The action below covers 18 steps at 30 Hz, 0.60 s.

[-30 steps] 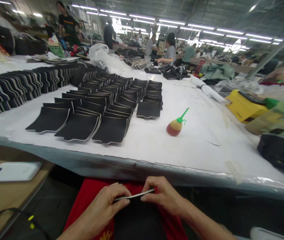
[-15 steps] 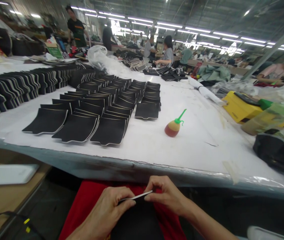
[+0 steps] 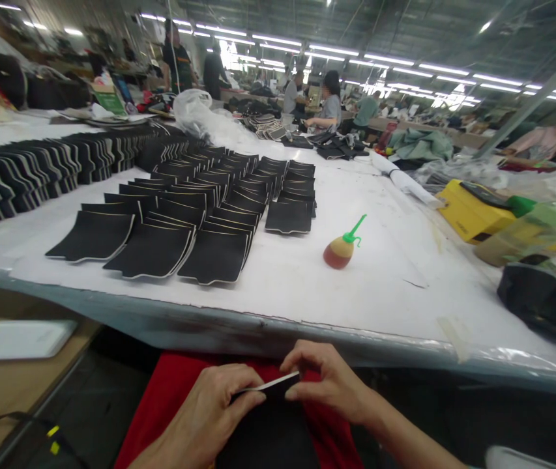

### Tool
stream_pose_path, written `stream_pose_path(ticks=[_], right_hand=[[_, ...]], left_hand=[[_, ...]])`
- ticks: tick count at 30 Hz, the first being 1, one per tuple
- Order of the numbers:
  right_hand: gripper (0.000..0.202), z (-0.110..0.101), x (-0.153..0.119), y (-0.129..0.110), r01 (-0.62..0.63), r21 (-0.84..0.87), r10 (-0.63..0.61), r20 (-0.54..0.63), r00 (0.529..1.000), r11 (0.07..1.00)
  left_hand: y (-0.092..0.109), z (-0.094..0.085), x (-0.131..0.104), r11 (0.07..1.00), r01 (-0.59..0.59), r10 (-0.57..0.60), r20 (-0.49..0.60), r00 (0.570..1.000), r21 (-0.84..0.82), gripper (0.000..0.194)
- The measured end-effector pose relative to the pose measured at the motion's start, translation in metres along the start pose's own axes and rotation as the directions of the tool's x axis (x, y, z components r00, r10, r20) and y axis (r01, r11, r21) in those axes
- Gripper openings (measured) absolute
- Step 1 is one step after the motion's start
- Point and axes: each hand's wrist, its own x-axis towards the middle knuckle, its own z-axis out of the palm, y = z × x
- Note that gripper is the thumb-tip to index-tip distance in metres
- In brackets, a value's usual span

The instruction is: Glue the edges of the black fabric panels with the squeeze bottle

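Note:
A black piece with a pale edge (image 3: pixel 268 430) lies over the red cloth on my lap, its upper edge raised between my hands. My left hand (image 3: pixel 209 404) pinches that edge between thumb and fingers. At the edge's right end, my right hand (image 3: pixel 324 381) has its thumb and bent forefinger around the corner of the piece. On the white table (image 3: pixel 365 306) ahead, rows of similar black pieces (image 3: pixel 214 255) lie overlapping. To their right stands a small bottle (image 3: pixel 339 252) with a green spout and amber and reddish contents.
More black pieces (image 3: pixel 18 172) stand in a long row at the left. A white phone (image 3: pixel 23 339) rests on a brown surface at lower left. At right are a yellow box (image 3: pixel 473 212) and a black item (image 3: pixel 536 299). Several people work farther back.
The thumb and forefinger of my right hand are slightly farther apart at the corner. My left hand keeps its pinch. A person in the left background has moved right.

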Motion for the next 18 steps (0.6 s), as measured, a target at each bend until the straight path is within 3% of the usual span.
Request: stream_pose_path(ticks=[9,18], right_hand=[[0.029,-0.0004,-0.0039,0.0003,-0.020,0.046,0.021,-0.017,1.000,0.999],[0.019,-0.0074,-0.0084,-0.0020,0.210,-0.242,-0.201,0.060,0.978,0.947]], left_hand=[[-0.0011,-0.0001,-0.0009,1.000,0.006,-0.006,0.003,1.000,0.000,0.018],[-0.0044,0.0022,0.0000,0.991,0.070,-0.069,0.016,0.998,-0.113,0.025]])
